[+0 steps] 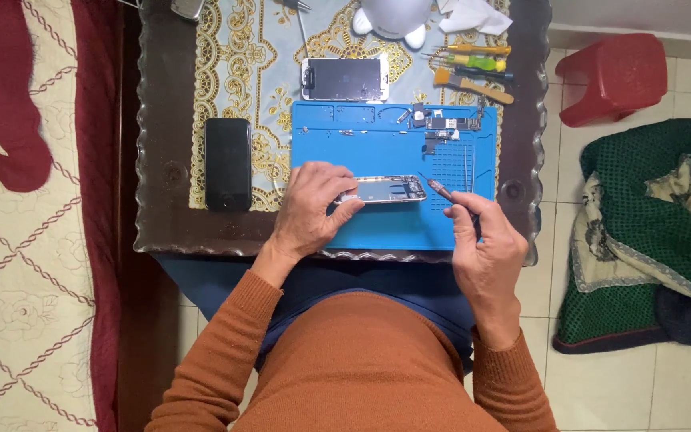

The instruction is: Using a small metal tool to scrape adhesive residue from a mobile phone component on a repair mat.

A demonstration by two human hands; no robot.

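Left hand (311, 210) is clamping the phone frame (385, 190) flat on the blue mat (377, 144), right hand (481, 240) is gripping a screwdriver (435, 188) near its right end; probably screw work, demanding steady tip placement.

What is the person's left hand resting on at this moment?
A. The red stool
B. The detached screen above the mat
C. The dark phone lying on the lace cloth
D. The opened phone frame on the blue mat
D: the left hand grips the opened phone frame lying on the blue mat, while the right hand holds a thin tool beside it.
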